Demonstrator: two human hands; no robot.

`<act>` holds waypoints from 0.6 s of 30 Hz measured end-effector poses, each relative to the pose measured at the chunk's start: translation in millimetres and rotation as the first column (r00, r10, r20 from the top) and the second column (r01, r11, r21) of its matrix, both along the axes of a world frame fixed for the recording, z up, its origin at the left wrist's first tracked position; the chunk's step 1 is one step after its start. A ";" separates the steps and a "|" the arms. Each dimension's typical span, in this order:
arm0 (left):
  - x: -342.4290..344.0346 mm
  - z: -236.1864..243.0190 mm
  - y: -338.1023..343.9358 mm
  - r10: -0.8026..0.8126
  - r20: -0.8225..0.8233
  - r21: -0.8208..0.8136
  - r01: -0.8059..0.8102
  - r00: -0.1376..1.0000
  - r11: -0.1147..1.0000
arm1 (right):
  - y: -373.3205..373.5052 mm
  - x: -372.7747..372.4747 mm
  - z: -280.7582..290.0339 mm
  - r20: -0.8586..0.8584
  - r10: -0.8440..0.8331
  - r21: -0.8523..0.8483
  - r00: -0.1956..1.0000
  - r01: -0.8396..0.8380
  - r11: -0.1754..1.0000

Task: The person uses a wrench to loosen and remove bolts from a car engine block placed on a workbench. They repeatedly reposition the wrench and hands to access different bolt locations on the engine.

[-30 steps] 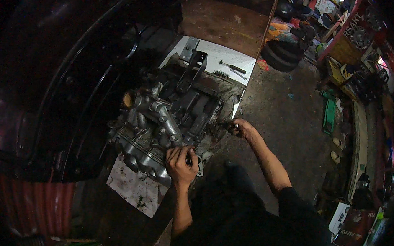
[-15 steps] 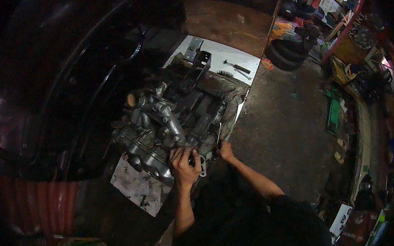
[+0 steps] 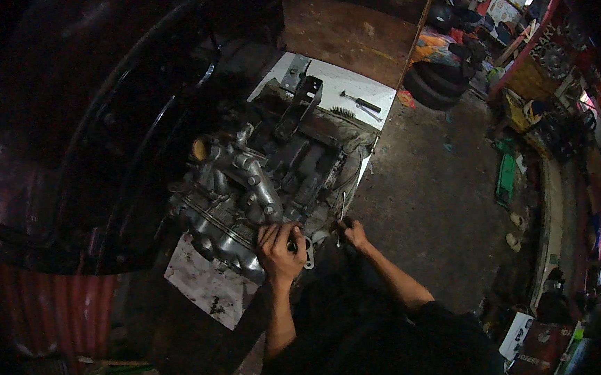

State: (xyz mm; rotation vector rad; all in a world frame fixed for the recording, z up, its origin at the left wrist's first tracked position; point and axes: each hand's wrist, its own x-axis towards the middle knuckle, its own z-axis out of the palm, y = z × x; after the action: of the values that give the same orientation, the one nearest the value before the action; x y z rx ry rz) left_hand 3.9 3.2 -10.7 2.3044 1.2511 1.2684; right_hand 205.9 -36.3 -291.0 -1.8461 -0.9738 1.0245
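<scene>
- One red panel (image 3: 57,302), corrugated, well left of the engine.
- One stained sheet (image 3: 213,287) poking out at the engine's near left. Looks thin and light.
- One engine (image 3: 255,180), big metal lump in the middle. I'd guess seriously heavy, stiff and greasy enough to slip, so grab the solid castings.
- Left hand (image 3: 281,255), fingers bent over the engine's near end. Can't tell if it's clamped on anything, palm side's hidden.
- One wrench (image 3: 343,204), pretty sure, slim and silvery, just right of the engine's near end. Probably light, rigid, tough, maybe oily; I'd hold it mid-shank.
- Right hand (image 3: 352,235), fingers closed round that wrench.
- One brush (image 3: 342,112) and one black-handled tool (image 3: 366,104), beyond the engine to the right.
- At least two tyres (image 3: 433,93), stacked, well past the engine's far right.
</scene>
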 end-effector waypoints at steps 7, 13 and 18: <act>-3.3 1.9 -1.7 0.021 -0.041 -0.001 -0.021 0.999 1.000 | 8.9 0.9 42.8 -0.679 0.032 0.116 0.733 0.065 0.991; -0.9 3.7 -0.5 -0.009 -0.028 0.001 0.009 1.000 1.000 | 20.7 18.5 81.1 -0.722 0.033 0.011 0.691 -0.037 0.999; -0.5 4.2 -1.2 0.001 -0.019 0.003 -0.001 1.000 1.000 | 25.7 21.4 110.5 -0.731 0.079 0.118 0.678 0.012 0.993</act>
State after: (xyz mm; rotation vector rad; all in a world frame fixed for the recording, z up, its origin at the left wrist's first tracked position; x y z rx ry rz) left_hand 3.4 2.0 -6.5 2.3230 1.2569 1.2522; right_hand 227.3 -10.5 -180.5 -1.1232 -0.5406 1.5318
